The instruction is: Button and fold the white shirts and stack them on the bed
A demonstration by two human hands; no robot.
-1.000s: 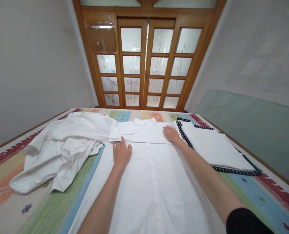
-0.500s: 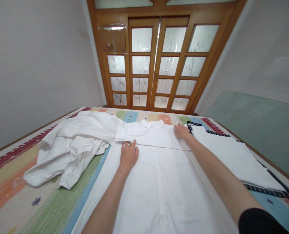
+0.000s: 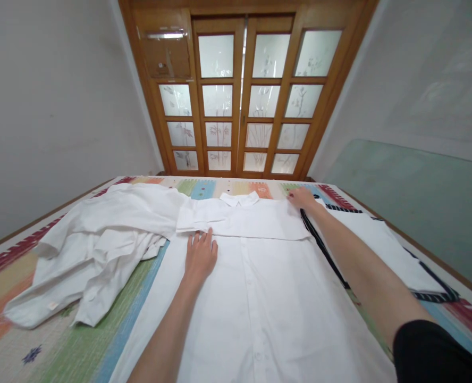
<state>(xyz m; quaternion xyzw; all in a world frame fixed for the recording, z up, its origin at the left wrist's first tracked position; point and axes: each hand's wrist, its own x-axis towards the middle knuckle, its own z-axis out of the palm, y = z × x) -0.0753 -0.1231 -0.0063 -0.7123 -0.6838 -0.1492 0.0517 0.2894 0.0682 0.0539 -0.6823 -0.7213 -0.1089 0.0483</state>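
Observation:
A white button-up shirt (image 3: 220, 298) lies spread out with its collar (image 3: 239, 199) at the far end. A folded white band of cloth (image 3: 239, 222), looking like a sleeve, runs across its upper part. My left hand (image 3: 201, 254) rests flat on the shirt, fingers spread, fingertips at the band's lower edge. Just beyond the band's right upper corner is my right hand (image 3: 302, 198), fingers loosely bent, with nothing visible in them. Under my right forearm lies a white garment with black trim (image 3: 383, 244), partly hidden by the arm.
A crumpled white garment (image 3: 112, 234) lies to the left of the shirt. All of it rests on a colourful striped cloth (image 3: 100, 340). Wooden doors with glass panes (image 3: 220, 101) stand past the far edge, and a pale green panel (image 3: 415, 197) leans at the right.
My right hand has moved rightward off the shirt's upper right part, and more black trim shows beside the forearm. My left hand stays on the shirt. The view has shifted slightly.

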